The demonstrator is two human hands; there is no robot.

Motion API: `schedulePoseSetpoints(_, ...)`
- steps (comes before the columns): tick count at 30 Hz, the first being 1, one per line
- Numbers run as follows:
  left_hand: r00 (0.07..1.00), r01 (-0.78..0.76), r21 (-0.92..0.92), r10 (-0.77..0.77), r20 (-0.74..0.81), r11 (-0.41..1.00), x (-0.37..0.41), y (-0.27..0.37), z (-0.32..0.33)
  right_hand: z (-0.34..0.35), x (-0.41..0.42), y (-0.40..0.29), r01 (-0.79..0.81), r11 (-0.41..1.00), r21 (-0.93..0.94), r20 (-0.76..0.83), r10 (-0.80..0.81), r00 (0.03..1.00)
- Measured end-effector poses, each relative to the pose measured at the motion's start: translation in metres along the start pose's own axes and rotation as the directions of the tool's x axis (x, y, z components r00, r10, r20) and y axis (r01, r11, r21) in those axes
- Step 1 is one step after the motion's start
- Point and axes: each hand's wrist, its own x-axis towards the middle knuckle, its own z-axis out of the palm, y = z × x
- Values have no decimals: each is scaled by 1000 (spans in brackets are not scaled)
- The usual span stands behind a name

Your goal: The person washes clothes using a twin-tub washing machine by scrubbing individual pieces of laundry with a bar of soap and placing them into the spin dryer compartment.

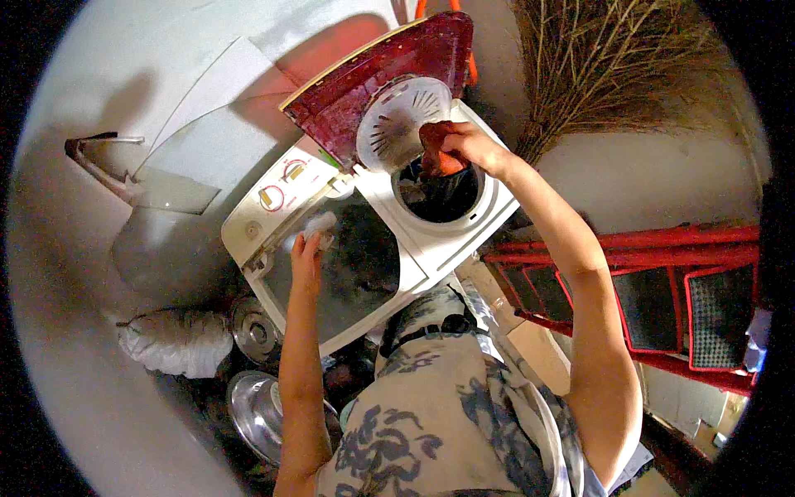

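Observation:
A white twin-tub washing machine stands before me with its dark red lid raised. My right hand grips a reddish-orange cloth over the round spin tub opening, where dark contents show. A white slotted spin cover leans upright against the lid, just left of that hand. Over the wash tub, which looks grey and dark inside, my left hand has its fingers around a small white bundle; whether it is cloth or something else is unclear.
Two dials sit on the machine's control panel. To the left are a white plastic bag and a shiny metal basin. Dry brushwood leans on the wall behind. A red-framed rack stands at the right.

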Motion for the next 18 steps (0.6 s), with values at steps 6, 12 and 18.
schedulePoseSetpoints(6, 933, 50, -303, 64, 355, 952, -23, 53, 18, 5, -30, -43, 237, 967, 93, -11, -237, 971)
schedulePoseSetpoints(12, 858, 106, -341, 87, 506, 934, -34, 76, 40, -11, -13, 51, -30, 217, -976, -8, 102, 995)
schedulePoseSetpoints(18, 836, 128, -287, 53, 546, 949, -41, 77, 70, 116, -23, 37, 193, 972, 133, 251, -221, 942)
